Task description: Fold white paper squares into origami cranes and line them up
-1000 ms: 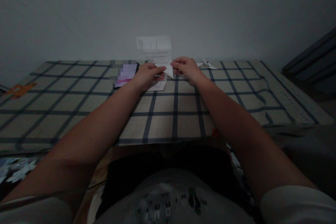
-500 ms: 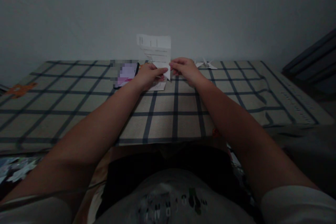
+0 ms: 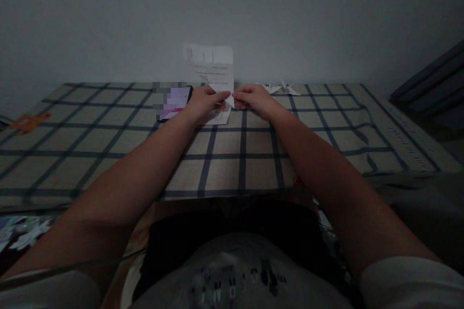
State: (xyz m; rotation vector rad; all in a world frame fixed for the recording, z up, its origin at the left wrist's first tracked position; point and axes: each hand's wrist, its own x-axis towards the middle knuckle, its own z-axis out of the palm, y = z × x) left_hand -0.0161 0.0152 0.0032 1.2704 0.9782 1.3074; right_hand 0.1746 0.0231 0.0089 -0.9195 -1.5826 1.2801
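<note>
A white sheet of printed paper [image 3: 217, 67] stands raised above the far part of the table, its upper part against the wall. My left hand [image 3: 207, 102] pinches the sheet's lower part between thumb and fingers. Closed at the sheet's lower right edge is my right hand [image 3: 253, 98], its thumb and fingertips on the paper. Both sets of fingertips nearly meet there. Below my left hand more printed paper [image 3: 220, 118] shows on the tablecloth; whether it belongs to the same sheet I cannot tell.
A phone [image 3: 177, 101] with a lit screen lies left of my left hand. Folded white paper pieces [image 3: 288, 89] lie behind my right hand. The checked tablecloth [image 3: 224, 174] covers the table up to the wall [image 3: 232, 5]. An orange shape [image 3: 29, 123] is at far left.
The raised sheet has shifted slightly left. My right hand has moved a little left, so its fingertips are closer to my left thumb.
</note>
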